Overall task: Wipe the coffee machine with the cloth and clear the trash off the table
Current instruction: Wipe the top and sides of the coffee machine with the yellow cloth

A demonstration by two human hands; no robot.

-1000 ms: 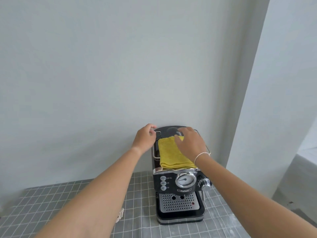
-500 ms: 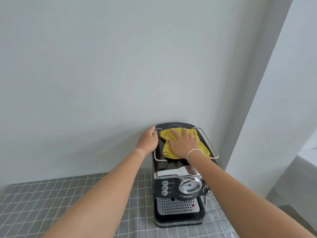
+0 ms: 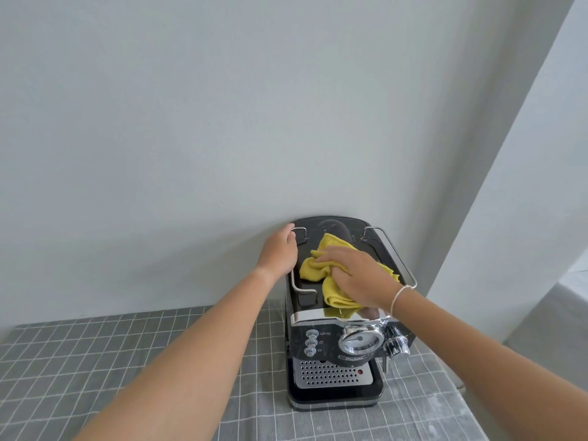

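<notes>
A black and chrome coffee machine [image 3: 334,348] stands on the table against the wall. A crumpled yellow cloth [image 3: 313,267] lies on its black top, between two chrome rails. My right hand [image 3: 356,278] presses flat on the cloth, fingers pointing left, and covers most of it. My left hand [image 3: 280,251] grips the left side of the machine's top, at the left rail. No trash shows in this view.
The table carries a grey checked tablecloth [image 3: 95,361]. A pale wall [image 3: 222,122] rises directly behind the machine, and a white column [image 3: 525,186] stands close on its right. A steam knob and wand [image 3: 396,346] stick out from the machine's right front.
The folded cloth has been bunched up and pushed across the machine's top under my right hand, first back, now toward the front left. My left hand stays on the left side.
</notes>
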